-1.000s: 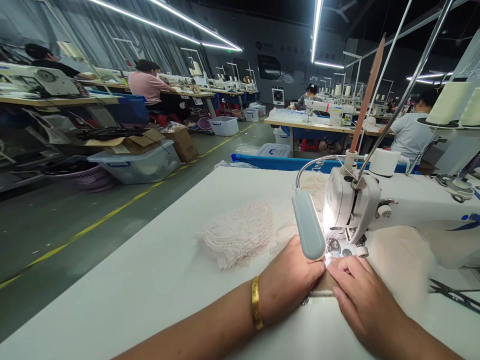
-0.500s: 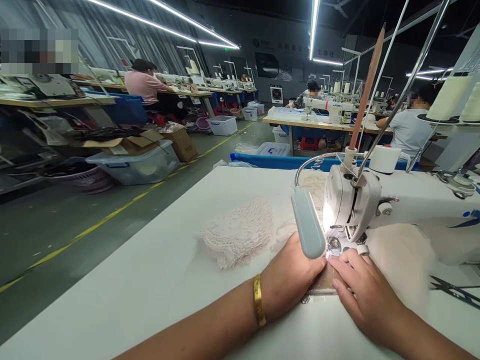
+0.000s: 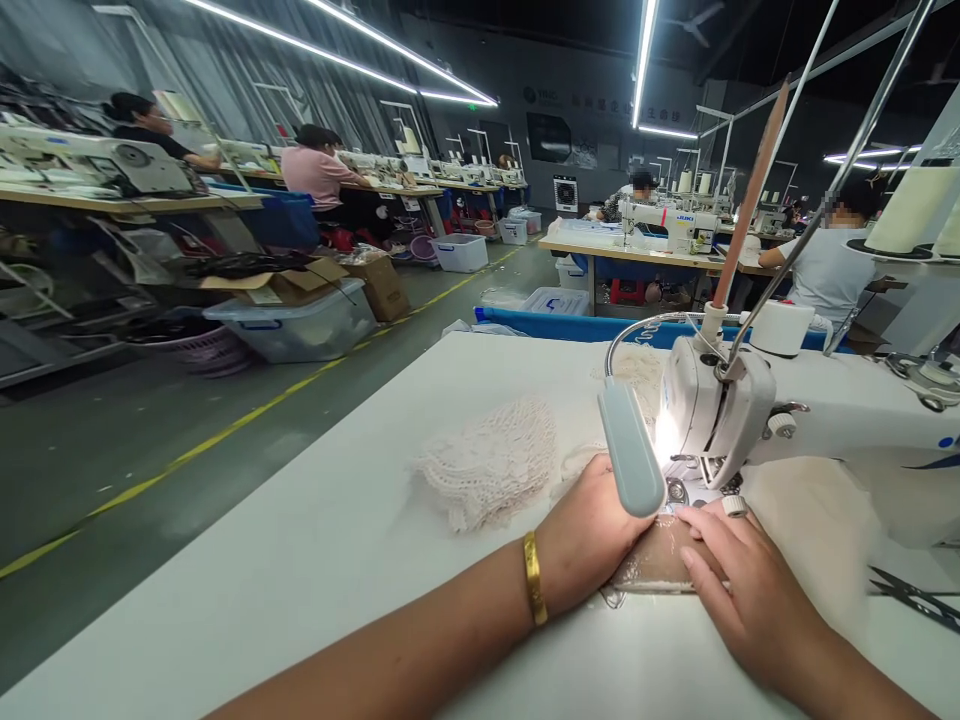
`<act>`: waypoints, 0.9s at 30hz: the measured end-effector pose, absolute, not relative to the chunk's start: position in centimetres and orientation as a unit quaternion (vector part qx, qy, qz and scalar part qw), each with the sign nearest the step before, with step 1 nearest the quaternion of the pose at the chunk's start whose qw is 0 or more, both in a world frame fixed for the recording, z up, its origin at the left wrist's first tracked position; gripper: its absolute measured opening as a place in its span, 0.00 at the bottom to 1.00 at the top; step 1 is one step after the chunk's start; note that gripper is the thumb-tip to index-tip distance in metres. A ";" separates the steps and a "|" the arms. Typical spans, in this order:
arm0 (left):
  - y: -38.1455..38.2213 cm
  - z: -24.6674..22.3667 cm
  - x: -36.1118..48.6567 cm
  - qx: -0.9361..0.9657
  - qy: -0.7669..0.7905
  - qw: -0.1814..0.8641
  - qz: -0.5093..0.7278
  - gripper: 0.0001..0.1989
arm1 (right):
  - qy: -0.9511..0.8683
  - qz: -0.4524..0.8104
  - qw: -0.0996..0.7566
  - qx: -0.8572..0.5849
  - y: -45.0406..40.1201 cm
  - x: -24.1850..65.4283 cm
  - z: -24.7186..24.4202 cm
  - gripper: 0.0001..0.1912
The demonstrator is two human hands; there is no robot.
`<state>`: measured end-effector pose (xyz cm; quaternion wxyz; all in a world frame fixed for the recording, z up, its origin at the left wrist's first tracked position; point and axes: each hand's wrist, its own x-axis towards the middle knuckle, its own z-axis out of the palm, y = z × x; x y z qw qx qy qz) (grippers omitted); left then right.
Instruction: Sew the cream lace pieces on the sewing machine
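Observation:
My left hand (image 3: 589, 530), with a gold bangle at the wrist, rests beside the needle area of a white sewing machine (image 3: 694, 400). Its fingers are mostly hidden behind the grey-green lamp head (image 3: 631, 450). My right hand (image 3: 746, 570) lies with fingers extended over the right side of a tan, shiny-surfaced piece (image 3: 664, 555) in front of the presser foot. Whether that piece is cloth or a covered plate, I cannot tell. Sheer beige fabric (image 3: 814, 520) spreads right of my right hand. A crumpled cream lace piece (image 3: 495, 460) sits left of my left hand.
Black scissors (image 3: 915, 600) lie at the right edge. More lace (image 3: 637, 370) is behind the lamp. A pencil-like brown rod (image 3: 754, 190) stands above the machine head, near thread cones (image 3: 904, 210). Co-workers sit at other machines; bins and boxes (image 3: 300, 320) stand on the floor.
The view has shifted slightly, so the scene sits further right. A wider gap shows between my left thumb and right fingertips, exposing more of the tan piece.

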<state>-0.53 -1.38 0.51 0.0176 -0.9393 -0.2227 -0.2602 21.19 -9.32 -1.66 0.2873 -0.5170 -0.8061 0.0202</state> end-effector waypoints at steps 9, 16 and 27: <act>-1.4 0.5 -0.2 -0.933 -0.214 0.015 -0.289 0.13 | -0.795 0.027 0.315 -0.518 -8.8 21.8 -1.4 0.18; -1.2 0.3 -0.3 -0.929 -0.230 -0.008 -0.291 0.10 | -0.788 0.045 0.316 -0.527 -9.1 21.9 -1.7 0.17; -2.3 1.7 -1.5 -0.931 -0.322 -0.013 -0.171 0.09 | -0.828 -0.013 0.336 -0.449 -9.0 23.0 -4.6 0.16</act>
